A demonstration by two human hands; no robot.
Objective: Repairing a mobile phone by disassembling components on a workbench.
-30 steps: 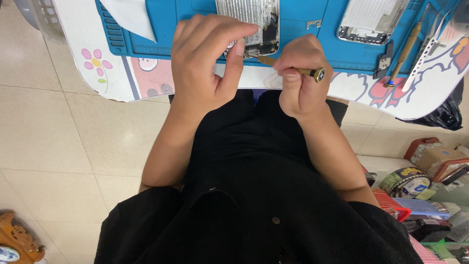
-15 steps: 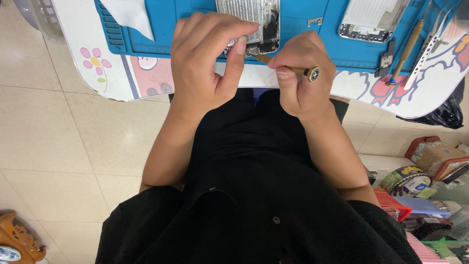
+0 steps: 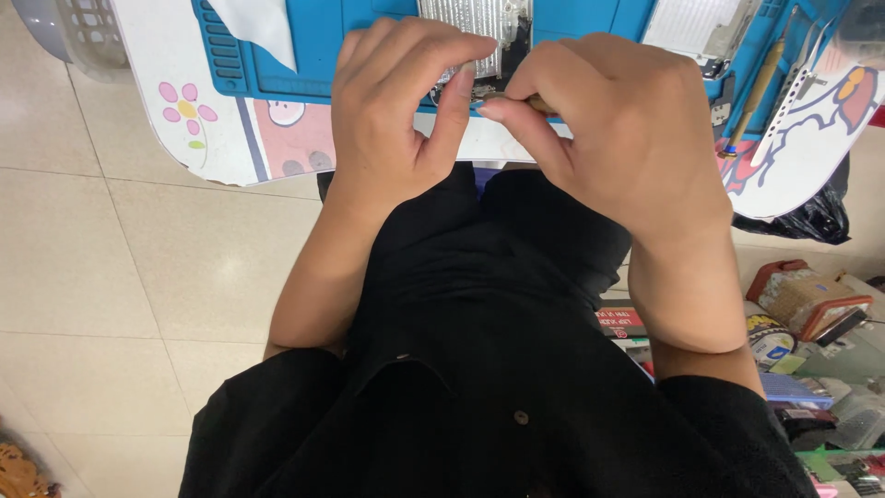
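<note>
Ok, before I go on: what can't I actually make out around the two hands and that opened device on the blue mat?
Head view only:
- Opened device: top cut off by the frame edge, lower part covered by the left hand.
- Tool tip: the right hand wraps the brown tool; its contact point is hidden behind the fingers.
- Second device: cropped by the top edge.
- Tweezers: tips too small to judge.
- Blue mat: far side out of frame.

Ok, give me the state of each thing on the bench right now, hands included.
Opened phone: lying on the blue mat, internals exposed.
Left hand: steadying the phone, fingers curled over it.
Right hand: pinching a small tool at the phone's edge.
Tweezers: lying unused, right side.
</note>
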